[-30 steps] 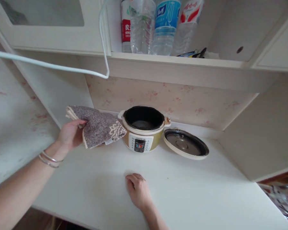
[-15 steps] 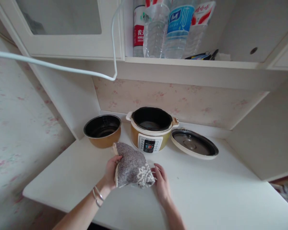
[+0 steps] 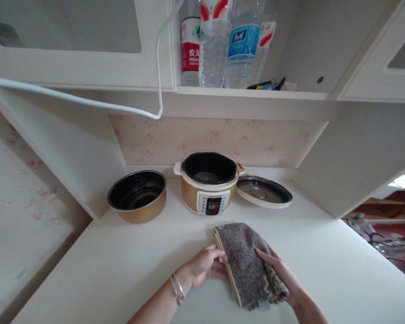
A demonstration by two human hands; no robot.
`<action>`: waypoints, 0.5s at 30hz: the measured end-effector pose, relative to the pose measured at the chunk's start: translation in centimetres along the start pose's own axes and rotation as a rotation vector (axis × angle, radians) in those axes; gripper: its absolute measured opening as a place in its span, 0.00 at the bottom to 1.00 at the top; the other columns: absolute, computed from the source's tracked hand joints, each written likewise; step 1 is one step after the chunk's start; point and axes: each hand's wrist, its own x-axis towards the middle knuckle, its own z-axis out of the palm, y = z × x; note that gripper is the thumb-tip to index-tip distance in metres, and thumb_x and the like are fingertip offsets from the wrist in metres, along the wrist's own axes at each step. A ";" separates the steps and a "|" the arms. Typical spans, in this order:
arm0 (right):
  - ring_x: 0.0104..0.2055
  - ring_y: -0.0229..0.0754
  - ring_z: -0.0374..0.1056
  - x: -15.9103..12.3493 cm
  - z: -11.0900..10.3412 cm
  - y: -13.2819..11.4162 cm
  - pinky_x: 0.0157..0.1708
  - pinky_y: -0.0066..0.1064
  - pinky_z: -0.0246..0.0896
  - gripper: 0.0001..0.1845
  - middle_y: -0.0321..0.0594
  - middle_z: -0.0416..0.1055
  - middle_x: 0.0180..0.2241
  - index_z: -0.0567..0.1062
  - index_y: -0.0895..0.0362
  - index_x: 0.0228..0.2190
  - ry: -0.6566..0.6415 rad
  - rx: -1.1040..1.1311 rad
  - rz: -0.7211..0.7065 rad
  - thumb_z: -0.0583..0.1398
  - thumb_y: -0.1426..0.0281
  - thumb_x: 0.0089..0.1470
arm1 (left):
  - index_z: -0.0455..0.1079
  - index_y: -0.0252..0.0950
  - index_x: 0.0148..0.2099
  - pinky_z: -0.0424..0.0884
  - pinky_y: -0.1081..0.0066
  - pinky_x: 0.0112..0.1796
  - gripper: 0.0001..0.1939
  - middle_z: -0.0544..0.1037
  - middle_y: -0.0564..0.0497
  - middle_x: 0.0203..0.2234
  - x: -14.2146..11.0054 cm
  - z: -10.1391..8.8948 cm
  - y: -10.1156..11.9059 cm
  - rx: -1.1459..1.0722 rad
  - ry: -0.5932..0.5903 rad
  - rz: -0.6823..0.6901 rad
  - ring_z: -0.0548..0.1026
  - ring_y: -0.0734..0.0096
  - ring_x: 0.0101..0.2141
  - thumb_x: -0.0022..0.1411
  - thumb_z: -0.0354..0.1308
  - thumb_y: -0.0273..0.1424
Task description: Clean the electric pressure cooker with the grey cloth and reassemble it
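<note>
**Cloth (image 3: 245, 265) gripped at both sides before an open cooker (image 3: 190, 194)**

The left hand (image 3: 207, 266), partly curled, pinches the near-left edge; the right hand (image 3: 282, 273) clasps the other side, thumb on top, fingers mostly hidden beneath. Holding opposite sides probably keeps the folds together.

The cloth is over the front of the counter (image 3: 97, 265); I cannot tell whether it touches. Its long axis runs from 11 to 5 o'clock, the cream-patterned end towards 5.

From it, the cooker stands at 11, the pot (image 3: 146, 211) at 10, and the lid (image 3: 263, 194) just past 12, inner face up, perhaps to keep that face off the counter.
</note>
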 end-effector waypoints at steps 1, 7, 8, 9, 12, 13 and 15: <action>0.44 0.50 0.73 -0.3 -0.1 -0.4 0.43 0.42 0.71 0.42 0.42 0.74 0.46 0.55 0.46 0.61 0.012 -0.012 0.002 0.66 0.64 0.47 | 0.67 0.36 0.49 0.70 0.64 0.38 0.18 0.77 0.44 0.38 -0.5 -0.6 0.2 0.022 -0.011 0.008 0.76 0.68 0.30 0.55 0.57 0.32; 0.45 0.52 0.73 -1.1 -0.7 -3.6 0.44 0.43 0.70 0.45 0.45 0.72 0.50 0.52 0.43 0.62 0.044 -0.018 -0.071 0.66 0.65 0.46 | 0.66 0.36 0.49 0.70 0.66 0.39 0.20 0.76 0.43 0.39 -3.0 -3.3 1.0 0.021 0.027 0.082 0.77 0.68 0.31 0.54 0.60 0.35; 0.44 0.52 0.73 -1.0 -1.0 -4.1 0.43 0.44 0.70 0.45 0.46 0.72 0.49 0.52 0.44 0.62 0.054 -0.040 -0.058 0.66 0.65 0.46 | 0.67 0.36 0.47 0.70 0.67 0.37 0.19 0.76 0.44 0.38 -3.5 -3.7 1.0 0.013 0.046 0.101 0.77 0.68 0.30 0.54 0.60 0.36; 0.43 0.53 0.74 -0.9 -1.3 -4.6 0.42 0.44 0.71 0.45 0.47 0.72 0.49 0.54 0.45 0.61 0.066 -0.069 -0.034 0.67 0.65 0.45 | 0.68 0.36 0.45 0.70 0.68 0.36 0.17 0.76 0.45 0.37 -4.0 -4.0 1.0 -0.001 0.073 0.122 0.77 0.69 0.30 0.54 0.60 0.36; 0.41 0.55 0.74 -0.4 -2.7 -5.7 0.42 0.46 0.70 0.43 0.49 0.73 0.47 0.60 0.48 0.59 0.106 -0.187 0.060 0.68 0.65 0.42 | 0.70 0.37 0.42 0.70 0.70 0.35 0.13 0.76 0.47 0.35 -5.9 -5.5 1.4 -0.059 0.176 0.192 0.76 0.72 0.28 0.54 0.61 0.35; 0.41 0.55 0.74 -0.2 -3.3 -6.1 0.42 0.46 0.70 0.42 0.50 0.73 0.47 0.62 0.49 0.57 0.121 -0.240 0.080 0.68 0.64 0.41 | 0.70 0.37 0.41 0.70 0.70 0.35 0.12 0.76 0.48 0.34 -6.6 -6.2 1.6 -0.076 0.217 0.226 0.75 0.73 0.28 0.54 0.62 0.34; 0.42 0.56 0.73 0.2 -4.6 -7.2 0.41 0.45 0.70 0.36 0.51 0.73 0.47 0.69 0.50 0.53 0.169 -0.397 0.051 0.68 0.62 0.40 | 0.70 0.37 0.40 0.69 0.71 0.34 0.11 0.75 0.50 0.33 -8.3 -7.8 2.4 -0.095 0.318 0.318 0.74 0.74 0.28 0.53 0.62 0.34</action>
